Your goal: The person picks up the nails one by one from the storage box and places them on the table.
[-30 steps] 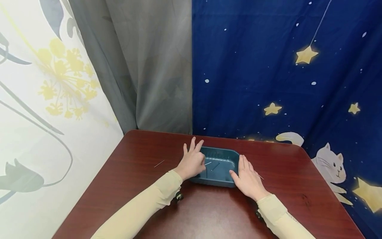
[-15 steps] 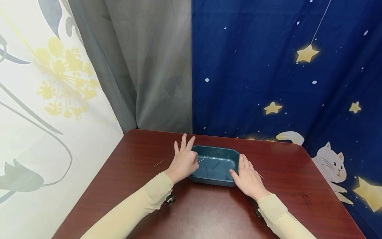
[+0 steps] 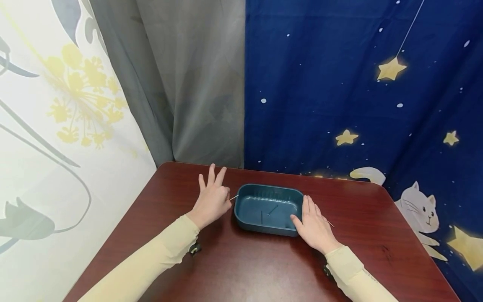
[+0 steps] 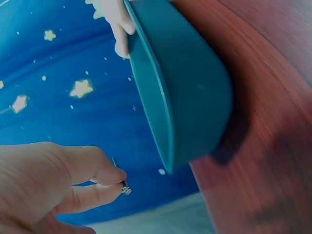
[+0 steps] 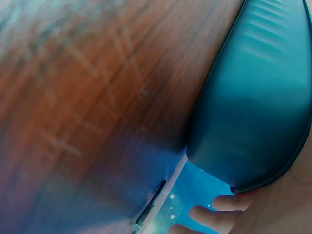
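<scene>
My left hand [image 3: 212, 202] is just left of the teal plastic tray [image 3: 245, 228]. Its thumb and index finger pinch a thin metal nail [image 3: 234, 197], while the other fingers stay raised. The left wrist view shows the ridged head of this nail [image 4: 126, 190] at the fingertips. My right hand [image 3: 315, 226] rests along the tray's right end with its fingers straight and its thumb over the rim. Two nails lie apart on the tray's floor, one dark nail [image 3: 261, 217] and one slanted nail [image 3: 273, 210].
Another nail [image 3: 330, 223] lies on the table right of my right hand; the right wrist view shows this nail [image 5: 148, 207] near the table edge. The reddish-brown table [image 3: 249, 268] ends at grey and blue curtains [image 3: 320, 105].
My left hand has moved left, out from over the tray, carrying the pinched nail past the rim. A nail left of the tray is now covered from view. The right hand has kept its place.
</scene>
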`<state>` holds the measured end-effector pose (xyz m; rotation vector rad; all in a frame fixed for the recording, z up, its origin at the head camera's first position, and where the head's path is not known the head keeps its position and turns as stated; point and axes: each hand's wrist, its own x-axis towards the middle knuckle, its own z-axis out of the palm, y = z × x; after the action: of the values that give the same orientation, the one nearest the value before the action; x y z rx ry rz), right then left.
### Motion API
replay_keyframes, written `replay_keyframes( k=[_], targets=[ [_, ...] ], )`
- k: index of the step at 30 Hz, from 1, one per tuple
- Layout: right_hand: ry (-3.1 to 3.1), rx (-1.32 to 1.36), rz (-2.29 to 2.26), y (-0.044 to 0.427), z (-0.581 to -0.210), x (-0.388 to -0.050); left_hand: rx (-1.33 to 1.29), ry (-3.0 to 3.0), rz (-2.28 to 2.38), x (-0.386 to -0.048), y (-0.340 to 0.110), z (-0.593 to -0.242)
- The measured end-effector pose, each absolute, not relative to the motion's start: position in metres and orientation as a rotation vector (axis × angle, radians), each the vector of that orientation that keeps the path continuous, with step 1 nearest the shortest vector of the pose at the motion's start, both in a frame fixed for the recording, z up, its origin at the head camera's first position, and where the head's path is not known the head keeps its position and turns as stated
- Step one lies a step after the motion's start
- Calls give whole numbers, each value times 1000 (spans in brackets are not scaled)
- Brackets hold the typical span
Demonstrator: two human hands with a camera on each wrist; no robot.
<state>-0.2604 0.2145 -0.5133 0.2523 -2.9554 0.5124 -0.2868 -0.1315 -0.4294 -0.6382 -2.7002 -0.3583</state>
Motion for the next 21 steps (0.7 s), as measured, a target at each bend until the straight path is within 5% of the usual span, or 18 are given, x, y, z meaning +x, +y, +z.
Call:
replay_keyframes(
  k=[21],
  targets=[
    [-2964, 267, 509, 216, -514, -261, -462, -2830, -385, -305, -203, -477]
  ],
)
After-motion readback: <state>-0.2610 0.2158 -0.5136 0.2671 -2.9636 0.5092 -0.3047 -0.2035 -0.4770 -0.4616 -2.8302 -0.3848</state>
